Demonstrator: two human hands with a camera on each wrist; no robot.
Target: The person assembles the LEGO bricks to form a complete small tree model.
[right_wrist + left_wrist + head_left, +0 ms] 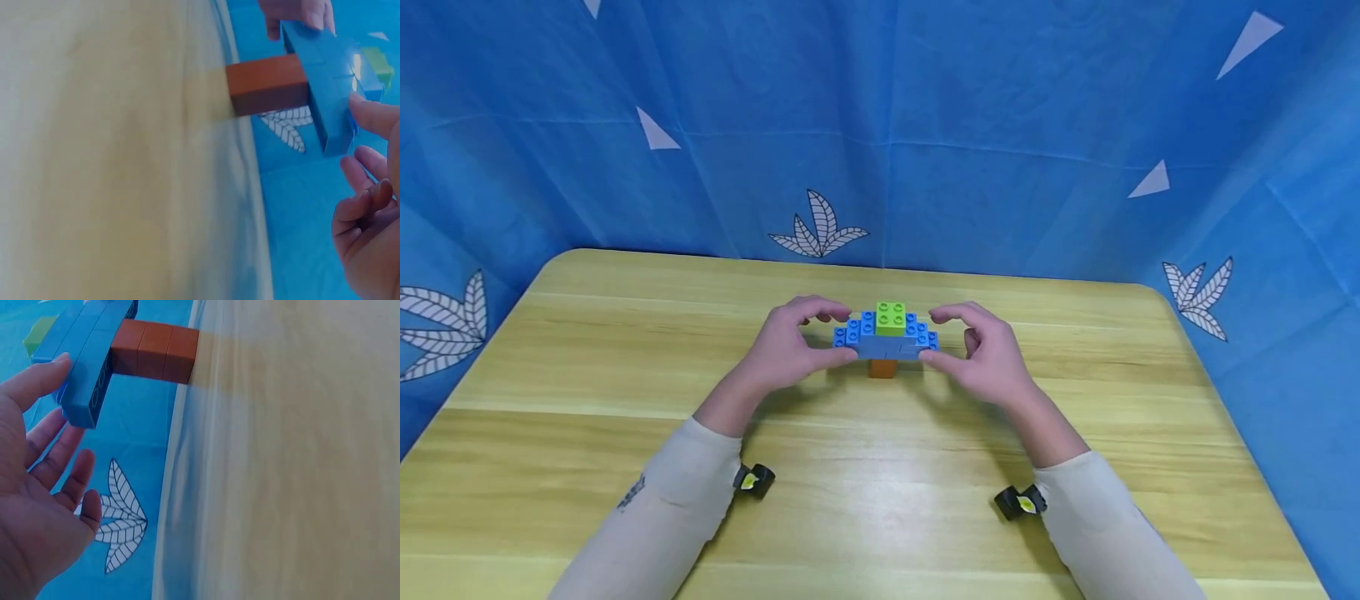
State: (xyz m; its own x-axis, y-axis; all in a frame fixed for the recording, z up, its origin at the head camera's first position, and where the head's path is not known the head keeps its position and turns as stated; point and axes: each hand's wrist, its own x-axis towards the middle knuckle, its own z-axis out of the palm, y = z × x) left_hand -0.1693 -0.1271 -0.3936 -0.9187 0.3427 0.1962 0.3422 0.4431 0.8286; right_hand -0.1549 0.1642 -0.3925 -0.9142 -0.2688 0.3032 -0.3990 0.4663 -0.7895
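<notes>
A brick-built model stands upright on the wooden table, with a stem of orange-brown bricks (155,350), stepped layers of blue bricks (887,346) above it and a light green brick (891,318) on top. My left hand (795,343) holds the left end of the blue layers, thumb on the front face and index finger at the back. At the right end, my right hand (988,350) has its thumb against the front and its index finger curled round behind. Contact of the index fingertips is hard to make out. In the right wrist view, the other fingers (359,209) are bent loosely below the blue bricks.
The pale wooden table (880,500) has rounded far corners. Behind it hangs a blue curtain (880,125) printed with white leaves and triangles. Small black wrist cameras (760,481) are strapped at both sleeves.
</notes>
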